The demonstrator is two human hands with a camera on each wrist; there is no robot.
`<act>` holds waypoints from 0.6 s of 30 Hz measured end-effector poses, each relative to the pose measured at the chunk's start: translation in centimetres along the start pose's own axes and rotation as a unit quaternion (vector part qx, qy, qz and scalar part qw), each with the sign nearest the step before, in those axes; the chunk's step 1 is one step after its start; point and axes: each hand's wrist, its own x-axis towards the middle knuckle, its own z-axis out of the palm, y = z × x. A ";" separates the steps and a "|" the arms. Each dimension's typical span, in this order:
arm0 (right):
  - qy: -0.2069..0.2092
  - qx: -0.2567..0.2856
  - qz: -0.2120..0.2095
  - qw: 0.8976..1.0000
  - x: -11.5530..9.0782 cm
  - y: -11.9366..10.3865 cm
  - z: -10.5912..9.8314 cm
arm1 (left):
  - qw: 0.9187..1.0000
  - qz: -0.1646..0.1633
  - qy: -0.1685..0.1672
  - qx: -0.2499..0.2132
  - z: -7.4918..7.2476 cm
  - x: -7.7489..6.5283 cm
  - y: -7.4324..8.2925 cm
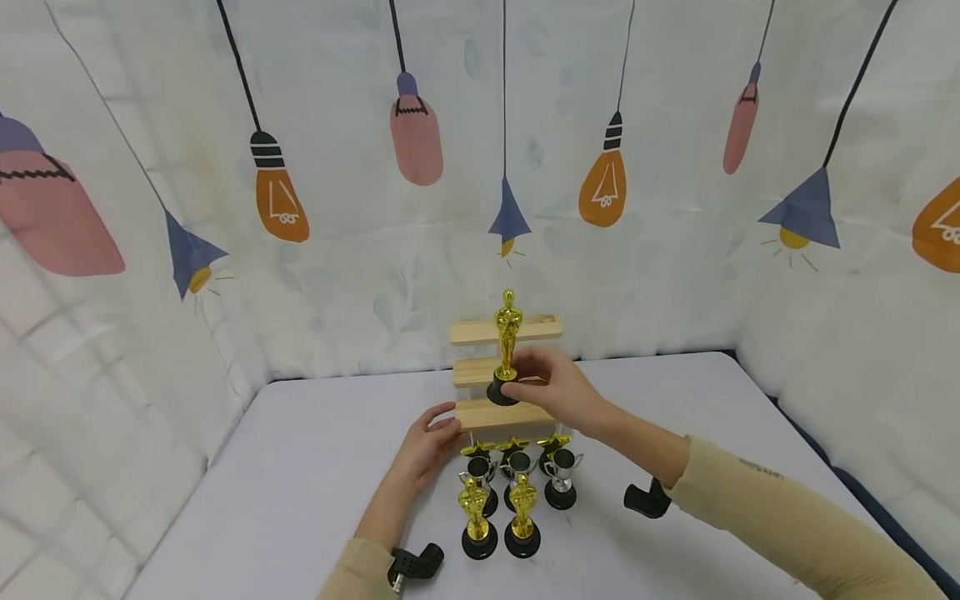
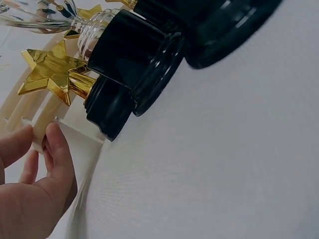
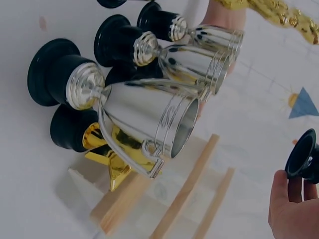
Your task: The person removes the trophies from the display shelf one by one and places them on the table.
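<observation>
My right hand (image 1: 564,390) grips a gold statuette trophy (image 1: 508,327) by its black base, upright in front of the tiered wooden shelf (image 1: 504,414). In the right wrist view only the trophy's base (image 3: 303,152) shows above the fingers. My left hand (image 1: 426,448) pinches the left end of the lowest shelf board (image 2: 46,115) between thumb and fingers. Just in front of the shelf stand three gold star trophies (image 1: 553,442). Before them are three silver cup trophies (image 1: 562,468), and two more gold statuettes (image 1: 522,506) stand nearest me.
The shelf's upper board (image 1: 468,333) and middle board (image 1: 468,373) rise behind the lowest one. A white table (image 1: 300,483) carries everything. Behind it hangs a pale cloth (image 1: 360,275) printed with lamps. Dark wrist cameras (image 1: 647,500) sit on both wrists.
</observation>
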 end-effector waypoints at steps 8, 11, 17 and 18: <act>-0.002 0.018 0.001 1.000 -1.5 -0.6 0.0 | 1.000 0.004 -0.005 0.004 0.0 0.0 0.2; -0.003 0.019 -0.003 1.000 -2.3 -0.8 0.0 | 1.000 0.002 -0.005 -0.001 0.0 0.0 0.2; -0.012 0.024 0.007 1.000 -3.8 -0.7 0.2 | 1.000 0.004 -0.004 0.004 -0.1 0.1 0.2; -0.015 0.026 0.009 1.000 -3.9 -0.7 0.2 | 1.000 0.005 -0.003 0.006 -0.1 0.1 0.3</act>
